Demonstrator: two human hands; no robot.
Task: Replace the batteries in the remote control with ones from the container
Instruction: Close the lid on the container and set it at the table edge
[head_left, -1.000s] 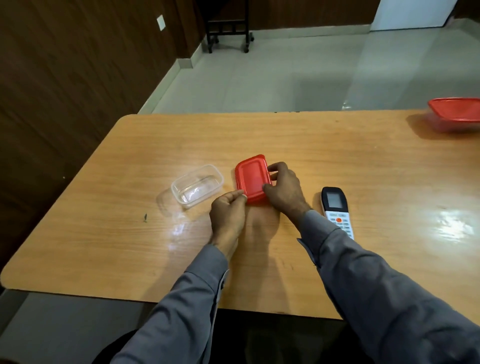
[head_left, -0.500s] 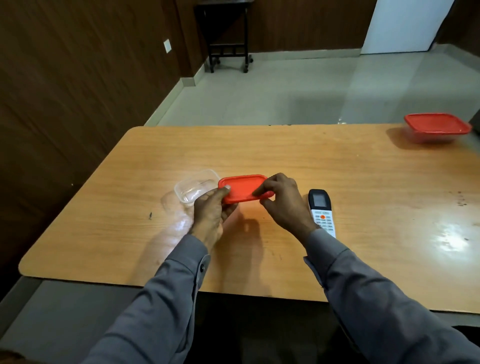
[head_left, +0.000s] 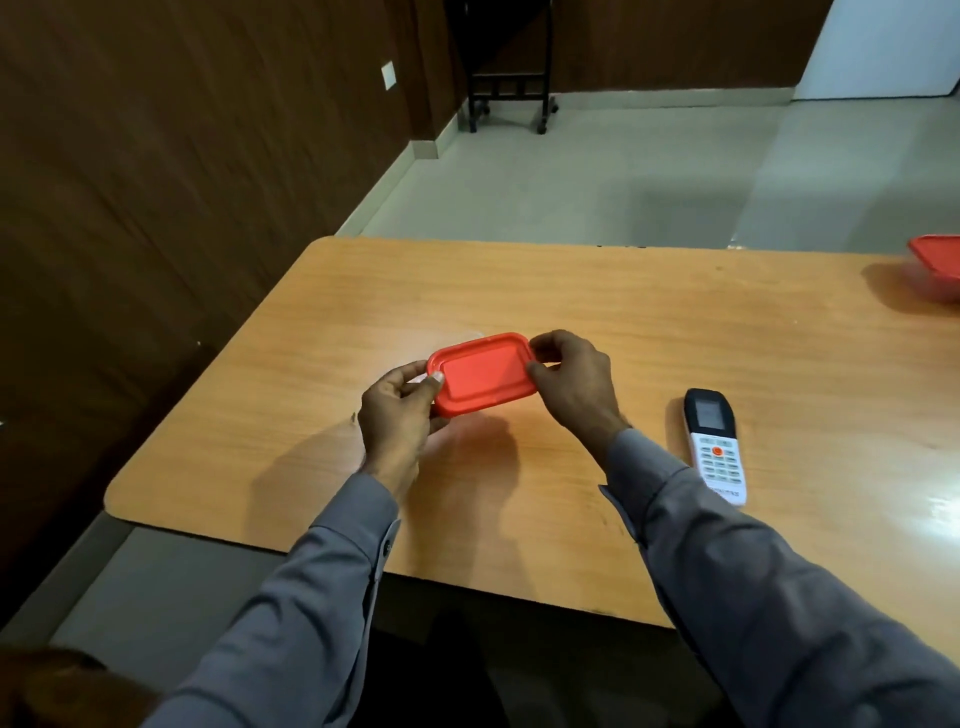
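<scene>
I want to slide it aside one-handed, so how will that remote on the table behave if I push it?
The remote control lies flat on its back, so it should slide rather than roll or tip. The table looks glossy, so it may skid easily. It looks like rigid plastic, probably light for its size.

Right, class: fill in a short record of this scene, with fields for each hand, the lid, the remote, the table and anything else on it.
left hand: left hand grips the left end of the red rectangular plastic lid
right hand: right hand pinches the lid's right end
lid: held above the table, tilted toward the camera
clear container: largely hidden behind the lid
remote: white and black remote control lies face up, untouched, right of the hands
table: orange wooden table
far right: red-lidded plastic container, partly out of view
</scene>
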